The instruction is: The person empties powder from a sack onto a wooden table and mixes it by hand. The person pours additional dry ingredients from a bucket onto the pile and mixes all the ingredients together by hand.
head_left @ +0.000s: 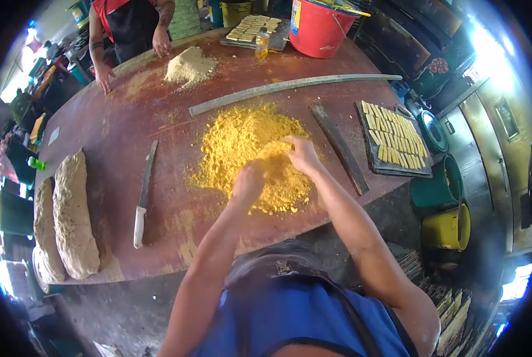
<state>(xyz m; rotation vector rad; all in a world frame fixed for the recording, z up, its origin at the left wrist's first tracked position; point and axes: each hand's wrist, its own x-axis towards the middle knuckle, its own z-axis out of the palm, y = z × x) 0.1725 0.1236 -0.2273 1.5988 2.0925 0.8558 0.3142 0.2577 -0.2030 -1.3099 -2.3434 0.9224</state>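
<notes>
A wide heap of crumbly yellow mixture (236,140) lies on the reddish table (176,178). My left hand (249,180) is at the heap's lower middle, blurred, its fingers hidden in or behind the mixture. Higher and to the right, my right hand (302,154) has curled fingers around some of the yellow mixture at the heap's right side. A long knife with a white handle (139,227) lies left of the heap. To the right rests a dark wooden strip (339,149), and a long pale bar (295,84) lies beyond the heap.
Two long dough pieces (75,217) lie at the left. Trays of cut strips (395,135) stand right and at the back, near a bottle (262,43) and red bucket (318,30). Another person's hands (104,77) are across the table by a pale crumb pile (189,66).
</notes>
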